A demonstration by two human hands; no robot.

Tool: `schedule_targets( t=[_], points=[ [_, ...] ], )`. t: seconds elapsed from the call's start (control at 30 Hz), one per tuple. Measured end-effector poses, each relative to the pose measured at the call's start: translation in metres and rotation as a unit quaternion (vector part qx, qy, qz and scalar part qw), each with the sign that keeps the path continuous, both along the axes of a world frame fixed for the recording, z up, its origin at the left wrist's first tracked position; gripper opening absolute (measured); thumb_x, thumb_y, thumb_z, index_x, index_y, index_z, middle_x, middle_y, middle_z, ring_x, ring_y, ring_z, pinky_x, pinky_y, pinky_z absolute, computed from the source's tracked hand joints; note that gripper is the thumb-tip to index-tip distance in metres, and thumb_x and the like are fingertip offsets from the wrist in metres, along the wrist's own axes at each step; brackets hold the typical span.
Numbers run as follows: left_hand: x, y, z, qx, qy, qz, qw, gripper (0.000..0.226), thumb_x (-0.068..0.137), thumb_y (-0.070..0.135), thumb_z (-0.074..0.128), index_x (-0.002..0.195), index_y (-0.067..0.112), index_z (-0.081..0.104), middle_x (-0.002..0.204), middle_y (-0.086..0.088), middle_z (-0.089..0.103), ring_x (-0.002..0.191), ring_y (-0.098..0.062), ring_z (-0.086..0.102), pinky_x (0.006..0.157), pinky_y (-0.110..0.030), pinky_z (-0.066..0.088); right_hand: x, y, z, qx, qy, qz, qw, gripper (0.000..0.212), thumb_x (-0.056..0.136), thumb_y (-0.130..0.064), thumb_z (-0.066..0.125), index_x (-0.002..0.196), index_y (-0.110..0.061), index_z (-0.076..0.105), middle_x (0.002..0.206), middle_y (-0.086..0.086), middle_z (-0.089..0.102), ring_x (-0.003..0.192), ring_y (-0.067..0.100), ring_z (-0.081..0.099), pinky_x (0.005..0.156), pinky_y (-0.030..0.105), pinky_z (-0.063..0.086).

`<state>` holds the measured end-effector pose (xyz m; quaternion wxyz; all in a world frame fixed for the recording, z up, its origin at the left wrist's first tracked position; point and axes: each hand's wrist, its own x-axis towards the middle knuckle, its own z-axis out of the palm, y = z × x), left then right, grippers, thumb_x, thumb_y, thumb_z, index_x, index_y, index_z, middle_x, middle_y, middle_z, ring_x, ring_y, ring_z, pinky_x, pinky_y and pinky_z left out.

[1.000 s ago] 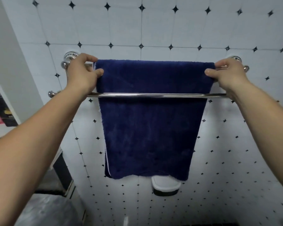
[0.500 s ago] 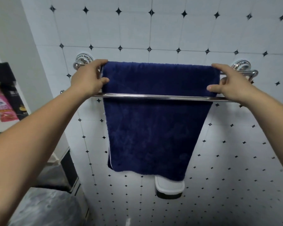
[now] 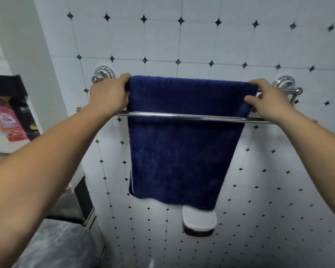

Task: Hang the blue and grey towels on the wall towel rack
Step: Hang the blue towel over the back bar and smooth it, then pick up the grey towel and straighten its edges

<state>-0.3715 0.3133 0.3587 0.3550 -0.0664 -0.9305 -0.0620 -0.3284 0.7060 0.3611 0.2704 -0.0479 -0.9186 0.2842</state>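
Observation:
A dark blue towel [image 3: 178, 151] hangs over the back bar of a chrome two-bar wall towel rack [image 3: 191, 116]; the front bar crosses in front of the towel. My left hand [image 3: 108, 95] pinches the towel's top left corner. My right hand [image 3: 267, 99] pinches the top right corner, near the right wall mount [image 3: 283, 84]. The towel hangs flat down the tiled wall. No grey towel is in view.
A white holder with a dark base [image 3: 199, 223] is fixed to the wall under the towel. At the left stands a shelf with a pink packet [image 3: 10, 122] and a dark box [image 3: 29, 118]. A grey marbled surface [image 3: 52, 246] lies at the bottom left.
The view has shifted, so the rack sits lower and further right in the frame. My right hand closed back onto the towel's right corner after loosening. The towel stays on the back bar.

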Motion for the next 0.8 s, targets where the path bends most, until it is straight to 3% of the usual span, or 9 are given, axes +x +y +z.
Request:
schedule_targets(
  t=[0.13,0.23,0.33,0.4,0.47,0.53,0.63,0.7,0.8],
  points=[
    [0.003,-0.005,-0.005,0.01,-0.019,-0.014,1.0,0.046,0.09,0.024,0.048,0.134,0.034,0.039,0.105,-0.012,0.068,0.094,-0.038,0.062,0.071,-0.042,0.043,0.005,-0.002,0.001,0.009,-0.008,0.007,1.0,0.04,0.093,-0.03,0.06,0.13,-0.034,0.047,0.104,0.006,0.068,0.098,0.031,0.065,0.082,0.036,0.047],
    [0.014,-0.014,-0.016,0.026,-0.024,-0.037,0.999,0.057,0.089,0.025,0.052,0.141,0.037,0.032,0.105,-0.004,0.07,0.098,-0.035,0.062,0.075,-0.041,0.045,0.008,-0.006,-0.007,0.068,-0.004,-0.041,0.997,0.051,0.093,-0.039,0.057,0.141,-0.029,0.04,0.119,0.012,0.066,0.11,0.036,0.06,0.086,0.039,0.044],
    [0.041,-0.033,-0.037,0.073,0.091,-0.092,0.989,0.05,0.086,0.013,0.055,0.135,0.023,0.048,0.106,-0.003,0.068,0.099,-0.032,0.06,0.083,-0.043,0.044,0.018,-0.024,-0.021,0.118,0.093,-0.122,0.981,0.055,0.092,-0.044,0.053,0.139,-0.019,0.043,0.124,0.021,0.06,0.115,0.042,0.054,0.091,0.049,0.045],
    [0.06,-0.055,-0.063,0.103,0.159,-0.101,0.977,0.041,0.083,0.007,0.053,0.123,0.016,0.056,0.1,-0.006,0.066,0.093,-0.029,0.058,0.081,-0.042,0.044,0.031,-0.053,-0.039,0.082,0.181,-0.094,0.976,0.044,0.091,-0.037,0.054,0.129,-0.017,0.051,0.116,0.016,0.061,0.115,0.037,0.05,0.092,0.051,0.043],
    [0.076,-0.084,-0.099,0.12,0.16,-0.087,0.976,0.037,0.08,0.005,0.052,0.116,0.012,0.059,0.094,-0.006,0.064,0.088,-0.026,0.058,0.077,-0.039,0.045,0.047,-0.089,-0.066,0.045,0.215,-0.022,0.975,0.03,0.092,-0.028,0.057,0.12,-0.016,0.056,0.107,0.011,0.061,0.108,0.033,0.052,0.087,0.049,0.044],
    [0.093,-0.119,-0.142,0.104,0.102,-0.055,0.988,0.036,0.078,0.005,0.052,0.113,0.01,0.061,0.091,-0.007,0.064,0.083,-0.027,0.061,0.074,-0.039,0.046,0.058,-0.127,-0.098,0.041,0.19,0.035,0.98,0.022,0.092,-0.021,0.059,0.113,-0.015,0.059,0.101,0.008,0.06,0.097,0.033,0.057,0.083,0.048,0.045],
    [0.126,-0.189,-0.22,0.046,-0.07,0.022,0.996,0.036,0.077,0.004,0.059,0.112,0.009,0.063,0.095,-0.012,0.065,0.084,-0.035,0.064,0.07,-0.042,0.049,0.065,-0.195,-0.159,0.052,0.074,0.123,0.988,0.019,0.093,-0.023,0.059,0.111,-0.017,0.061,0.099,0.0,0.057,0.089,0.028,0.06,0.081,0.043,0.047],
    [0.152,-0.238,-0.269,0.033,-0.183,0.074,0.98,0.038,0.077,0.006,0.059,0.114,0.011,0.061,0.104,-0.013,0.063,0.089,-0.037,0.064,0.071,-0.044,0.051,0.069,-0.242,-0.206,0.095,-0.011,0.173,0.98,0.021,0.094,-0.026,0.058,0.114,-0.019,0.061,0.103,-0.001,0.058,0.088,0.023,0.06,0.08,0.041,0.047],
    [0.185,-0.301,-0.323,0.035,-0.281,0.122,0.951,0.041,0.081,0.008,0.057,0.122,0.012,0.058,0.116,-0.012,0.06,0.095,-0.037,0.062,0.078,-0.044,0.049,0.074,-0.317,-0.271,0.141,-0.106,0.233,0.956,0.024,0.096,-0.029,0.053,0.118,-0.021,0.06,0.107,-0.001,0.059,0.091,0.021,0.06,0.082,0.037,0.042]
  ],
)
